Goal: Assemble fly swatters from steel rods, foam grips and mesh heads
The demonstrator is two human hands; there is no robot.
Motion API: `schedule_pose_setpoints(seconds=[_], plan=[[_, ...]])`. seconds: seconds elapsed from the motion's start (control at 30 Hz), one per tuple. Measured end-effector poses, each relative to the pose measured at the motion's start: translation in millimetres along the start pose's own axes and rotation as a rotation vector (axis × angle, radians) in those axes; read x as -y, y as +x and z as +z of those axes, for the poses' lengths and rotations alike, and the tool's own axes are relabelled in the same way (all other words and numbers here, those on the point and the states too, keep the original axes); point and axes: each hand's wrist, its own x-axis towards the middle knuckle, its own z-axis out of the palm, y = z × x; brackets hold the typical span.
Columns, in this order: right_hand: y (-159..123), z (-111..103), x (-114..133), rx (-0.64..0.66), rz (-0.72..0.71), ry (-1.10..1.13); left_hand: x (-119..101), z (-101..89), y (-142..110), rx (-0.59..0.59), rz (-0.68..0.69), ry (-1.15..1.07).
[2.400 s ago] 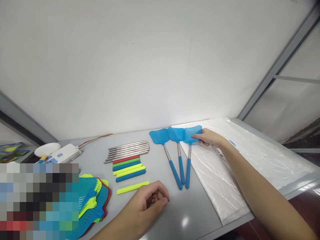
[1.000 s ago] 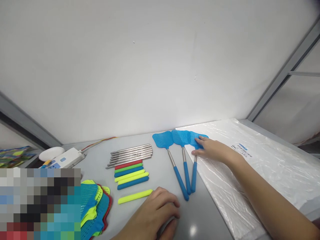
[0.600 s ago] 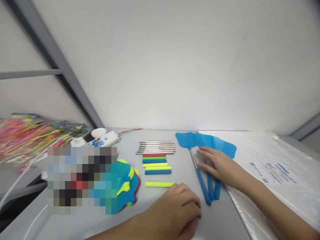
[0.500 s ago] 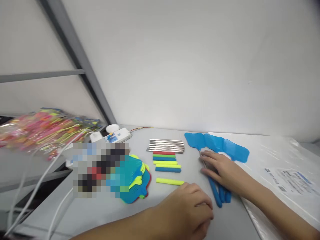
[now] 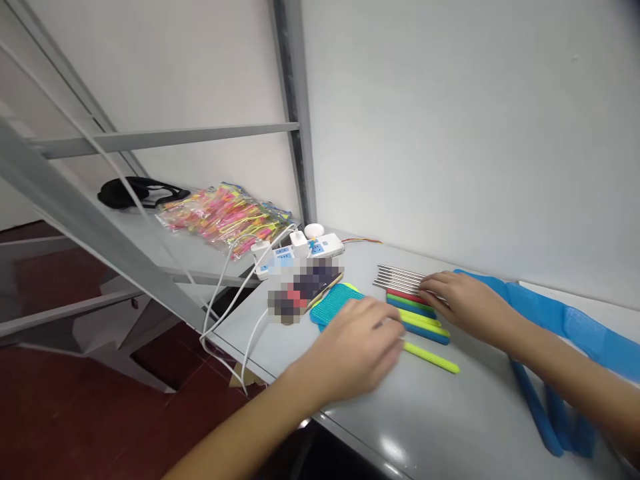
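Observation:
My left hand [image 5: 364, 343] hovers over the right side of a stack of fly swatter heads [image 5: 336, 301], teal on top, its fingers loosely bent and apart. Its fingertips are partly hidden, and I see nothing held in them. A yellow handle [image 5: 431, 357] lies just right of it. My right hand [image 5: 467, 300] reaches to the right ends of a row of metal rods [image 5: 399, 278], thumb and fingers apart. Below the rods lie red, green, blue and yellow handles [image 5: 417, 317]. Blue fly swatters [image 5: 583, 323] with blue handles [image 5: 533, 403] lie under and beyond my right forearm.
White power strips [image 5: 327, 245] with cables stand at the table's back left. A partly pixelated dark object [image 5: 320, 279] lies before them. Bagged colourful items [image 5: 225, 217] and a black strapped object [image 5: 143, 192] rest on another surface beyond the metal frame [image 5: 293, 107].
The view has swung left. My right hand has left the blue fly swatter and moved to the metal rods. My left hand has moved left, over the swatter heads.

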Motion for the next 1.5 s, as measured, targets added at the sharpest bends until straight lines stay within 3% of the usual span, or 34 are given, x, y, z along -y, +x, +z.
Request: schedule_pose_setpoints(seconds=[0.1,0.23,0.63,0.87,0.97,1.1,1.2,1.37,1.5], plan=[[27.0,10.2,-9.1,0.037,0.025,-0.048,24.0,-7.5,-29.9,-0.007,-0.232,0.094],[53.2,22.3,-22.1,0.070,0.111,-0.042,33.6,-5.7,-48.6,0.016,-0.341,0.126],[73.0,35.0,-36.0,0.142,0.211,0.068,35.0,9.0,-54.5,-0.023,-0.337,0.024],[72.9,33.8,-31.0,0.112,0.268,0.076,38.5,13.5,-51.4,-0.285,-0.170,0.177],[68.6,25.9,-18.7,0.030,0.296,0.064,37.1,8.3,-44.2,-0.476,-0.108,0.214],[52.5,4.1,6.5,-0.189,0.306,0.061,25.7,-5.0,-27.2,-0.769,-0.074,0.178],[30.4,-13.4,25.4,-0.268,0.243,0.027,12.6,-10.6,-18.8,-0.788,-0.014,0.103],[-13.8,-22.5,46.2,0.005,0.173,0.005,-2.1,-7.3,-39.6,-0.697,0.188,0.189],[-36.2,-15.1,57.5,0.129,0.170,0.104,0.4,-4.1,-75.7,-0.706,0.205,0.282]])
